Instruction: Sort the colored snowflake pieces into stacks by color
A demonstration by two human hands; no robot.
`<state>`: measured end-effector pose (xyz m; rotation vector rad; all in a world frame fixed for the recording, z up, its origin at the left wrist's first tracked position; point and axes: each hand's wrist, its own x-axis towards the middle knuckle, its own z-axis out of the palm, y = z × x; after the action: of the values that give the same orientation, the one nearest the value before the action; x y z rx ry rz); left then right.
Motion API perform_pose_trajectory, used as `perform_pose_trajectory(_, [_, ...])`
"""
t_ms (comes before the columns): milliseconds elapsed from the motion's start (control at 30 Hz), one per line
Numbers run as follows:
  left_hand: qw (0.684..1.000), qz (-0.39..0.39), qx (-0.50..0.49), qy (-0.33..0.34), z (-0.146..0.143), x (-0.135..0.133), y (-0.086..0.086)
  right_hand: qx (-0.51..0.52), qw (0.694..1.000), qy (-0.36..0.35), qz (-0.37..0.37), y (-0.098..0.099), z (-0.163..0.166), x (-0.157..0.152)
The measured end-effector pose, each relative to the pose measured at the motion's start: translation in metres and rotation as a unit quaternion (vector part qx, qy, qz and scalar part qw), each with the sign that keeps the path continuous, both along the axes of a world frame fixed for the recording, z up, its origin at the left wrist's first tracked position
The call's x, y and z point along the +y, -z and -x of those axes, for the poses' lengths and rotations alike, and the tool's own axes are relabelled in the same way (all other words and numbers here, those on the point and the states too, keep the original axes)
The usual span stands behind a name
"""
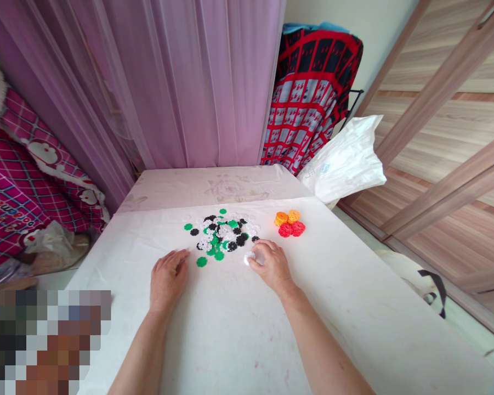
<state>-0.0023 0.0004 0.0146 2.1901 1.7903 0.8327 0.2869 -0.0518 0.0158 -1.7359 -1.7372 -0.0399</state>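
A loose heap of flat, notched plastic discs lies mid-table: green discs (202, 262), black discs (240, 240) and white discs (226, 233). My right hand (274, 266) is at the heap's right side, thumb and fingers closed on a white notched disc (249, 258); whether more than one is in the pinch I cannot tell. My left hand (168, 277) rests on the table to the left of the heap, fingers loosely bent and apart, holding nothing. Beyond my right hand sit small groups of orange discs (282, 219) and red discs (291, 229), close together.
A white cloth covers the table (230, 329). At its far right corner stands a white plastic bag (345, 162). Behind are a purple curtain (197, 82) and a red patterned cloth (300, 99). Wooden cabinets (444, 120) line the right. The lower left corner is pixelated.
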Motion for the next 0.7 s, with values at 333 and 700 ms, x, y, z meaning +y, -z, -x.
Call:
perform_pose_trajectory(333, [1.000, -0.001, 0.004, -0.001, 0.000, 0.000, 0.001, 0.108, 0.989, 0.100, 0.033, 0.014, -0.026, 0.016])
perform_pose_trajectory(700, [1.000, 0.001, 0.005, 0.001, 0.001, 0.000, 0.002, 0.030, 0.990, 0.103, 0.095, 0.006, -0.019, 0.059])
